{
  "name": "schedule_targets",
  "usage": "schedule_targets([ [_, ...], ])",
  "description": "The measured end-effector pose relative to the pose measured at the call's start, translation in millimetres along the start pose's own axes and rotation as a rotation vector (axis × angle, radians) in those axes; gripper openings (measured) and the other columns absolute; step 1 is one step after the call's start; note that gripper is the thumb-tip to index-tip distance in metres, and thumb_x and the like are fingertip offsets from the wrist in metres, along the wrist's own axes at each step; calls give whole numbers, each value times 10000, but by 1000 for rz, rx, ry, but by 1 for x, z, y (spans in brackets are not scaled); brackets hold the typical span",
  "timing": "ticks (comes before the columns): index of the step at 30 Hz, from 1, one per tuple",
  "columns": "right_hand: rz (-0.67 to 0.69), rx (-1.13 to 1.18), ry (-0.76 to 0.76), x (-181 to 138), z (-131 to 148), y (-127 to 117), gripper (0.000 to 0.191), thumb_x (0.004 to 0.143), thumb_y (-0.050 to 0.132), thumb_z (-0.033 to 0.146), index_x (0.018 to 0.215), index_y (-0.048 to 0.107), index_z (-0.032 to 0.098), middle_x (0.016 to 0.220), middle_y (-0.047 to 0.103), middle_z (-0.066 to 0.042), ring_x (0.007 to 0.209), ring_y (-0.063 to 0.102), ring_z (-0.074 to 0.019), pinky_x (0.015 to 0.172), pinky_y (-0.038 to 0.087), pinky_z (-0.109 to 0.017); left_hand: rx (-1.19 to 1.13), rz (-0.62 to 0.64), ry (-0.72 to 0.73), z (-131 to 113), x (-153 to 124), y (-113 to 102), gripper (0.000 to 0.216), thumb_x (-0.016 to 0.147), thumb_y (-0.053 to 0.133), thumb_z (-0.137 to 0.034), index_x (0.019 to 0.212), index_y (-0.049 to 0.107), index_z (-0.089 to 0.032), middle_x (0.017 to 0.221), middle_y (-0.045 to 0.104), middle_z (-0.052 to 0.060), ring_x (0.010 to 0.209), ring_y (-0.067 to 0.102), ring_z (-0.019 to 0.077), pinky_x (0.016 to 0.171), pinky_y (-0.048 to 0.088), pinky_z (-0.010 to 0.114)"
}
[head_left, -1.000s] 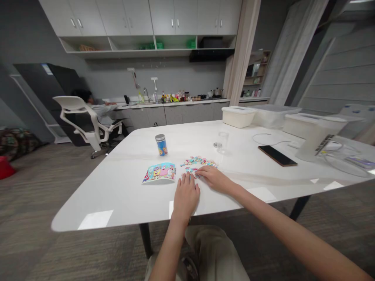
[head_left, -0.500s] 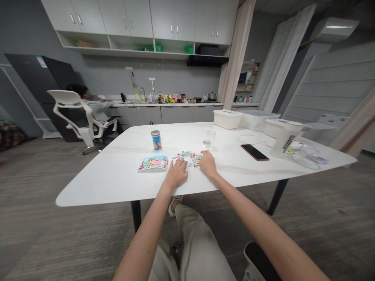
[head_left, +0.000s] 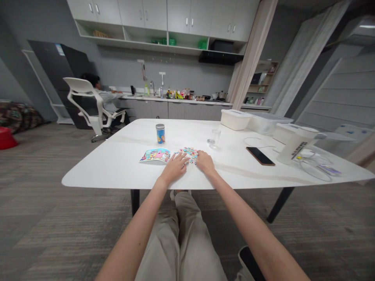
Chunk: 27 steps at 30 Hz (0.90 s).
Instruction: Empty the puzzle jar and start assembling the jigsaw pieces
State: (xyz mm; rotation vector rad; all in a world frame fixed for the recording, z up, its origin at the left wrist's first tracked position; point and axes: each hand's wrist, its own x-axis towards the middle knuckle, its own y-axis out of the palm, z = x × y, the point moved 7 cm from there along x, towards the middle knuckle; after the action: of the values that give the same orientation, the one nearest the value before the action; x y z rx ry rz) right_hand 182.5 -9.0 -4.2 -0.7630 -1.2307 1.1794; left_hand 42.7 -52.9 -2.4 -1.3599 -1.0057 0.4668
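Colourful jigsaw pieces (head_left: 191,153) lie in a loose pile on the white table (head_left: 117,168). My left hand (head_left: 175,168) rests palm down at the pile's left side, fingers stretched over some pieces. Against the right edge of the pile lies my right hand (head_left: 205,162), its fingers bent a little and touching pieces; neither hand grips anything that I can see. A cartoon picture sheet (head_left: 156,155), slightly curled, sits just left of my left hand. Behind it stands a blue cartoon-printed jar (head_left: 160,134) with a metal lid.
Beyond my right hand are a clear container (head_left: 216,137) and a round lid (head_left: 210,142). Farther right lie a phone (head_left: 260,155), a white pitcher (head_left: 295,145), cables and storage boxes (head_left: 236,119). A person (head_left: 107,97) sits on a white chair at the back left.
Both hands have edged toward each other, and the pieces between them sit closer together, with the gap in their middle filled. The camera view has shifted left.
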Motion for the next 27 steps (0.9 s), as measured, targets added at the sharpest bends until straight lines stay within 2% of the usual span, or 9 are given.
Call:
schedule_targets([
  [7, 0, 20, -44, 0, 1, 2, 401, 904, 368, 69, 1260, 543, 128, 1207, 651, -148, 1112, 589, -243, 926, 421, -305, -24, 43, 54, -5, -2, 4, 402, 941, 346, -186, 1281, 559, -191, 1376, 567, 70, 1388, 380, 207, 1193, 174, 422],
  [14, 10, 93, -96, 0, 4, 2, 400, 881, 369, 42, 1209, 582, 128, 1199, 663, -124, 1115, 593, -222, 943, 421, -279, -34, 27, 98, -8, -1, 1, 354, 944, 362, -181, 1178, 626, -213, 1335, 591, 63, 1293, 477, 189, 1168, 223, 397],
  [22, 20, 105, -186, 0, 4, 7, 386, 884, 397, 64, 1190, 629, 109, 1267, 630, -128, 1171, 559, -207, 1030, 387, -291, -29, -3, 153, -10, 10, 4, 322, 924, 399, -161, 1089, 675, -167, 1181, 661, 99, 1162, 565, 219, 1103, 335, 383],
  [27, 13, 91, -196, -2, 4, 7, 397, 889, 390, 65, 1207, 626, 100, 1279, 622, -140, 1183, 552, -207, 1036, 383, -300, -27, -27, 167, -10, 8, 3, 324, 929, 397, -158, 1133, 649, -162, 1202, 654, 102, 1177, 558, 221, 1106, 338, 399],
])
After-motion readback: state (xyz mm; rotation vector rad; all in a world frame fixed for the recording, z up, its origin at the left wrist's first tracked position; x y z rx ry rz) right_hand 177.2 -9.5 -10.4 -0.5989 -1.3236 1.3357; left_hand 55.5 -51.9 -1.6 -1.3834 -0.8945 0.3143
